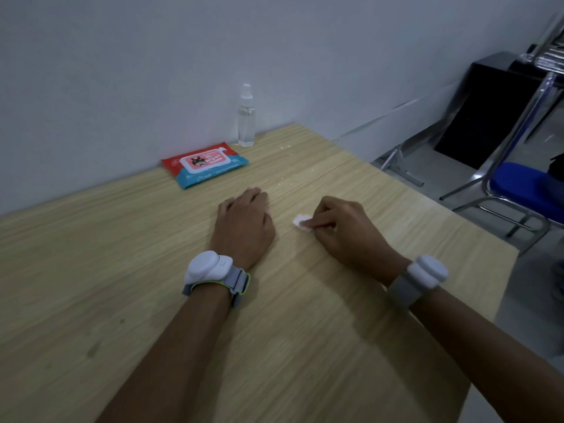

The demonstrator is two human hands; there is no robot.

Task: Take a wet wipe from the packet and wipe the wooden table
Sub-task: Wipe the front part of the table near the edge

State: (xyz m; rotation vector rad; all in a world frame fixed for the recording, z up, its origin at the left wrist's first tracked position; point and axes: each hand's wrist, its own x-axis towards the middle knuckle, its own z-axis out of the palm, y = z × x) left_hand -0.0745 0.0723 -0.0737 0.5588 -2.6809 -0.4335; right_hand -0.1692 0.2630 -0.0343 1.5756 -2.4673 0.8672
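A red and blue packet of wet wipes [205, 164] lies flat on the wooden table [122, 270] by the wall, its lid closed. My right hand [341, 230] has curled fingers that pinch a small folded white wipe [300, 222] against the tabletop right of centre. My left hand [244, 221] rests palm down on the table just left of the wipe, its fingers loosely bent and holding nothing. Both wrists carry white band devices.
A clear spray bottle [246, 117] stands by the wall just right of the packet. The table's right edge runs diagonally; beyond it stand a blue-seated metal chair [525, 184] and a black box [488, 111] on the floor.
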